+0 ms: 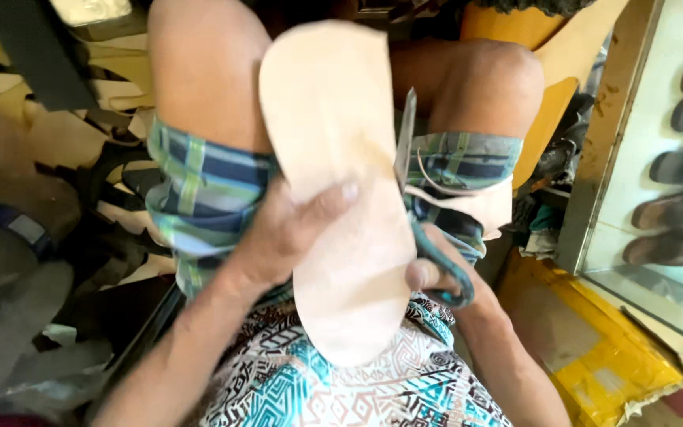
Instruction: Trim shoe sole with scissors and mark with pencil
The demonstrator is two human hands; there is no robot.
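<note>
Left hand (282,237) clamps thumb over the tan sole-shaped cutout (341,182) above the lap, right hand (436,277) has fingers closed through teal-handled scissors (428,213) at its right edge, best kept tight to the outline, trimmed strip (468,202) curling away.

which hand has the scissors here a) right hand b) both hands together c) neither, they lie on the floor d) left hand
a: the right hand has its fingers through the teal handles of the scissors, whose blade runs along the right edge of the sole-shaped leather piece, while the left hand grips that piece with the thumb across it.
</note>
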